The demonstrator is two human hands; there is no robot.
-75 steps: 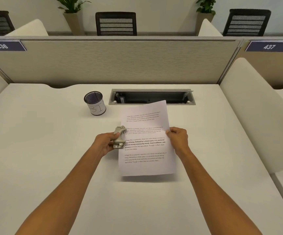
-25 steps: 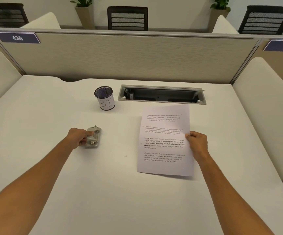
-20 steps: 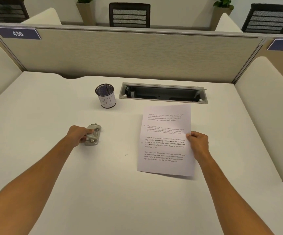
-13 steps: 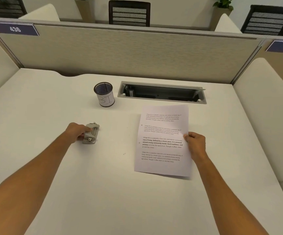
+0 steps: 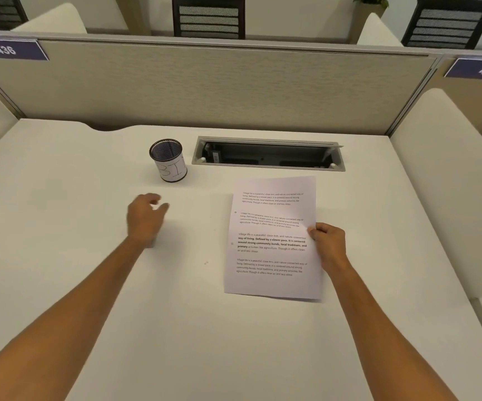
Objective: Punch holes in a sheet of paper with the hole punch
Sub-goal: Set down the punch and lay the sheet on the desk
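A printed sheet of paper (image 5: pixel 274 238) lies on the white desk (image 5: pixel 60 227), right of centre, with two small punched holes near its left edge. My right hand (image 5: pixel 329 246) pinches the sheet's right edge. Lifted and blurred, my left hand (image 5: pixel 147 217) hovers left of the sheet with relaxed fingers and holds nothing. The grey hole punch (image 5: pixel 152 243) is almost wholly hidden under that hand's wrist; only a grey sliver shows.
A black mesh pen cup (image 5: pixel 168 164) with a white label stands behind my left hand. An open cable tray (image 5: pixel 268 154) is set into the desk at the back. Tiny paper dots (image 5: pixel 205 262) lie between hand and sheet. Partition walls surround the desk.
My left hand took the hole punch off the sheet's left edge, set it on the desk to the left, and has now let go and lifted. My right hand keeps the sheet.
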